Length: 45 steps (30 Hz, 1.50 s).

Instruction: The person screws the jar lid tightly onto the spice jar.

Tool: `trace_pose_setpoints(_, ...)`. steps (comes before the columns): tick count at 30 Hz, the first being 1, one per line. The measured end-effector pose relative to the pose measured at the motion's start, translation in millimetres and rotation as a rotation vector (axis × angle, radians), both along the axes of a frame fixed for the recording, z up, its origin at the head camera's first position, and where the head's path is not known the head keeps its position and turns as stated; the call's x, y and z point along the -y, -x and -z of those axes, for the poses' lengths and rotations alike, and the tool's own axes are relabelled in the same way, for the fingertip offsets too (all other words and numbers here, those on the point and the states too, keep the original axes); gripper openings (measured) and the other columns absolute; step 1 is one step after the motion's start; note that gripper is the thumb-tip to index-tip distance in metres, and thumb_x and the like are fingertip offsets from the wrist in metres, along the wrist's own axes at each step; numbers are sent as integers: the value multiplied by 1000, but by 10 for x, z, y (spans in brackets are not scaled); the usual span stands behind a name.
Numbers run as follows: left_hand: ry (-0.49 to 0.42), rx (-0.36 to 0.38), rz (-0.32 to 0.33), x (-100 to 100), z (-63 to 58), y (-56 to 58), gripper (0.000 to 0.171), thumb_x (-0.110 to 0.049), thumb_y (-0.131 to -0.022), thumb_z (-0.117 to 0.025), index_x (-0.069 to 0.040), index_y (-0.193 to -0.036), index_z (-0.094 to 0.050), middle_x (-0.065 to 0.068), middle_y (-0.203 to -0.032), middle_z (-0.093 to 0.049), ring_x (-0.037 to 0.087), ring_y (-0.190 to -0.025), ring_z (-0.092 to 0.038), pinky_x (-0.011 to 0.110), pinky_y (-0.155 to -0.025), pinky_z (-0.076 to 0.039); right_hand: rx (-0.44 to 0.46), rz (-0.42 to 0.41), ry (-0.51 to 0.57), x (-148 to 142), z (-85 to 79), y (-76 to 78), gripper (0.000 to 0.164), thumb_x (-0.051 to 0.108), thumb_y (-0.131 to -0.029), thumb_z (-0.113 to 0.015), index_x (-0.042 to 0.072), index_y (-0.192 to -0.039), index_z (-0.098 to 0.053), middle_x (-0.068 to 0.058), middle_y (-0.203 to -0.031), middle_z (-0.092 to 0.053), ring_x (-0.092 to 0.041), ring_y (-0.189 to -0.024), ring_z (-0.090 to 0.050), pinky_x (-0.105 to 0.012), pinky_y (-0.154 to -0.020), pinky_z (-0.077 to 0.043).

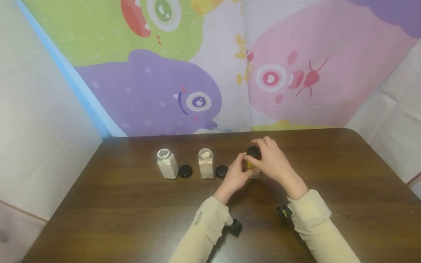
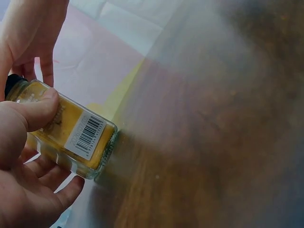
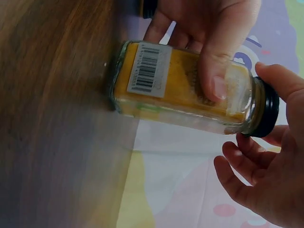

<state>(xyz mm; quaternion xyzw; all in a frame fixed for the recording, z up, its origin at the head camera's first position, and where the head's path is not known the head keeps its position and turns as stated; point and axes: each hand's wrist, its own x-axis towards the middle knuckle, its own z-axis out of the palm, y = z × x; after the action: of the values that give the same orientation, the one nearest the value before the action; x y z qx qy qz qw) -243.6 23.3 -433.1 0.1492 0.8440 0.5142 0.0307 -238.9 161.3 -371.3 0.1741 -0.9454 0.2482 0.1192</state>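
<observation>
Left hand (image 1: 236,174) grasps yellow-filled jar (image 3: 183,71), upright on bench (image 1: 141,215); right hand (image 1: 275,159) pinches jar's black cap (image 3: 269,111); leftward, two open jars (image 1: 206,168) with pale contents, loose black lid (image 1: 185,171) just right of each; cartoon-print cloth (image 1: 227,47) behind bench.

Three jars and two loose lids in one row across the desk (image 1: 148,208).
From the left: the first jar (image 1: 168,168), the first lid (image 1: 185,171) just beside it, the middle jar (image 1: 206,168), the second lid (image 1: 222,171) just right of that; at the right end, the third jar (image 3: 183,71) between left fingers (image 2: 42,108) around its body and right fingers (image 3: 240,161) at its cap (image 3: 269,111); a cloth (image 1: 223,73) behind.
</observation>
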Motion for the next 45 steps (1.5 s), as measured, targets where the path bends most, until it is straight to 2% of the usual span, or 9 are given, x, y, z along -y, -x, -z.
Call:
trace_pose_setpoints(4, 8, 2, -3, 1, 6, -10, 56, -33, -81, -67, -11, -128, -43, 7, -120, -56, 20, -96, -53, 34, -80, -45, -13, 12, -34, 15, 16, 27, 54, 40, -81, -64, -1, -116, -54, -15, -103, -50, -28, -92, -46, -41, -78, -42)
trace_pose_setpoints(13, -32, -16, -4, -6, -3, -12, 46, -28, -81, -69, -14, -119, -47, 4, -115, -57, 18, -92, -51, 30, -77, -43, -29, 36, -52, 28, 46, 82, 44, 42, -81, -62, 0, -93, -56, -12, -88, -51, -26, -78, -47, -39, -69, -40)
trace_pose_setpoints(20, -44, 14, 3, -1, -33, -25, 45, -30, -81, -67, -15, -118, -47, 4, -120, -56, 18, -105, -53, 36, -86, -44, -3, 79, -62, 62, 31, 100, 47, 46, -80, -60, 0, -88, -50, -11, -81, -52, -25, -71, -49, -40, -67, -41)
trace_pose_setpoints(28, -41, 18, 8, 4, 9, -14, 48, -32, -82, -66, -16, -122, -45, 5, -127, -53, 21, -114, -50, 38, -91, -43, 30, 109, -115, 81, 37, 69, 56, 57, -82, -54, 2, -92, -48, -10, -81, -55, -25, -68, -52, -41, -68, -40)
trace_pose_setpoints(32, -53, -8, 14, 6, 28, -22, 51, -28, -82, -66, -14, -126, -44, 7, -128, -53, 21, -115, -50, 38, -92, -42, 39, 119, -112, 63, 55, 48, 71, 64, -79, -52, 0, -109, -48, -14, -99, -57, -28, -88, -54, -50, -80, -37)
trace_pose_setpoints(35, -60, -13, 9, 9, 28, -31, 51, -27, -82, -67, -12, -125, -44, 8, -124, -55, 22, -113, -51, 39, -92, -43, 52, 76, -74, 32, 58, 39, 82, 63, -77, -55, 0, -126, -40, -18, -114, -51, -31, -101, -50, -53, -86, -36)
trace_pose_setpoints(39, -61, -18, 11, 7, 28, -22, 50, -25, -82, -67, -11, -125, -44, 8, -119, -58, 22, -107, -55, 36, -88, -45, 68, -36, -8, 1, 21, 29, 87, 53, -75, -65, 0, -135, -31, -19, -120, -45, -30, -104, -47, -51, -89, -38)
trace_pose_setpoints(42, -63, -29, 14, 0, 29, -11, 48, -20, -82, -66, -10, -124, -44, 9, -117, -58, 22, -105, -56, 34, -87, -45, 73, -147, 42, -6, -11, 25, 82, 36, -77, -69, -1, -137, -27, -20, -124, -41, -30, -109, -44, -48, -94, -38)
trace_pose_setpoints(45, -77, -25, 16, -5, 34, -9, 47, -16, -82, -65, -10, -124, -44, 11, -119, -57, 23, -109, -55, 34, -90, -45, 76, -250, 83, -5, -36, 22, 77, 14, -75, -66, -1, -138, -25, -21, -130, -38, -30, -115, -41, -47, -98, -36)
